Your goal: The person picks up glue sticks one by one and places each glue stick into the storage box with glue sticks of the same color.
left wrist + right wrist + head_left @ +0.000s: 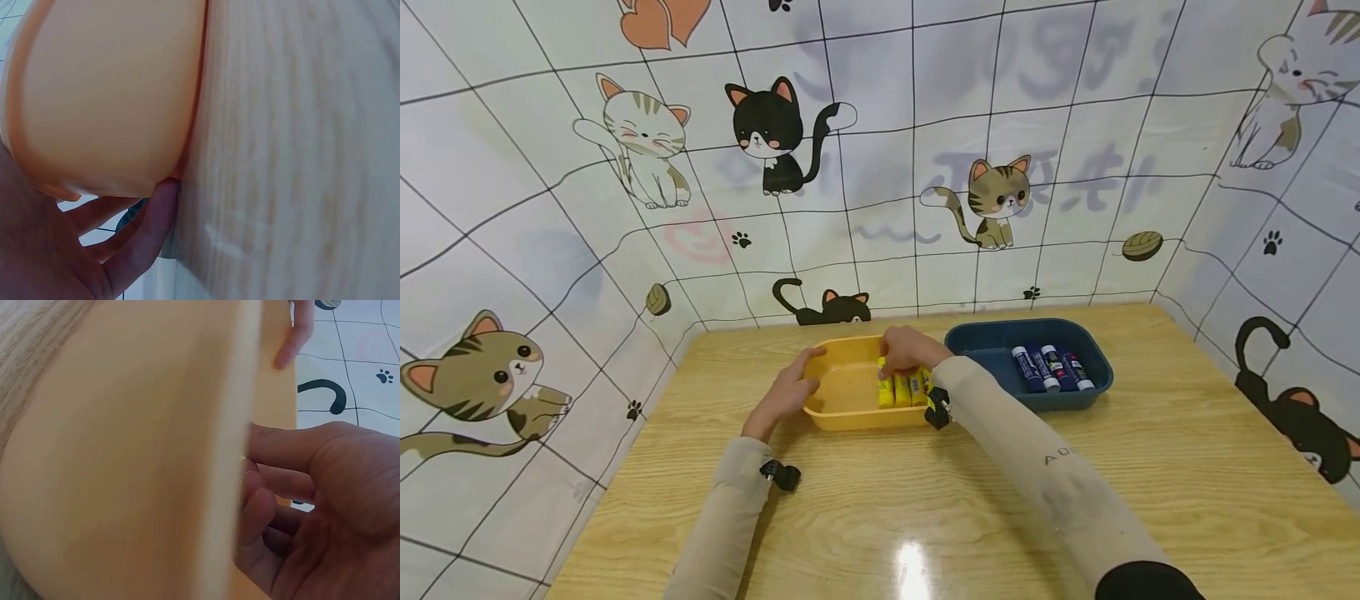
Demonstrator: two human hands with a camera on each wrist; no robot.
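Head view: fingers of the right hand [908, 350] bent down over the far ends of the yellow sticks [901, 390], touching them or very close. Hard to tell if pinching one or just resting on top. Right wrist view: same fingers [265, 515] curled just behind the tray wall, thumb up top, no stick to be seen between them. Sticks right under those fingers, lying flat and side by side, long way running from the near wall to the far wall. All of them at the right end of the yellow tray [850, 423]. Right hand by far the nearer one to them. Left hand [790, 392] over at the other end, wrapped on the left rim, holding the tray. Left wrist view: fingers [150, 225] tucked under the round outside wall of the tray, down by the wooden table [294, 150]. Bare tray floor between the left hand and the sticks. Just to the right, a blue tray [1097, 367] with blue sticks [1048, 368] lying the same way. All around, a wall with cartoon cats [775, 133].
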